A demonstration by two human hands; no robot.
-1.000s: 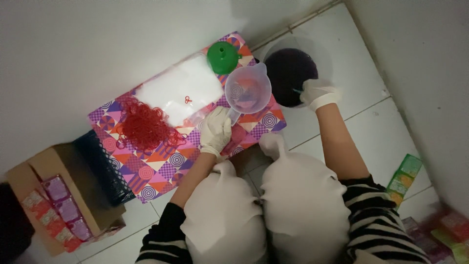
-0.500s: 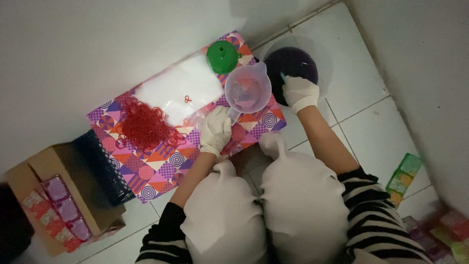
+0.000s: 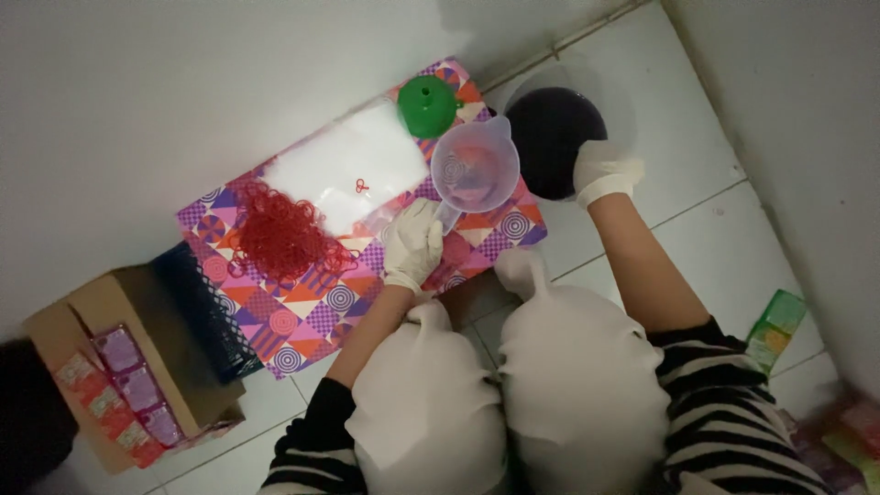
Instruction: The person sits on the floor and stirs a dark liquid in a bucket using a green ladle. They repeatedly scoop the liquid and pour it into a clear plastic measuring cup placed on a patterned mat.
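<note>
The left hand (image 3: 414, 243), in a white glove, is closed around the handle of a clear plastic measuring jug (image 3: 475, 169), which stands on a patterned pink and purple mat (image 3: 312, 312) just ahead of that hand. The right hand (image 3: 605, 170), gloved too, rests on the near rim of a round bowl of dark liquid (image 3: 553, 137); whether its fingers grip the rim or only lie on it I cannot tell. The jug sits between the two hands, touching the bowl's edge (or very nearly so). Beyond the left hand lies a green funnel (image 3: 428, 104); to its left sit a clear plastic bag (image 3: 344, 170) and a heap of red rubber bands (image 3: 282, 233).
</note>
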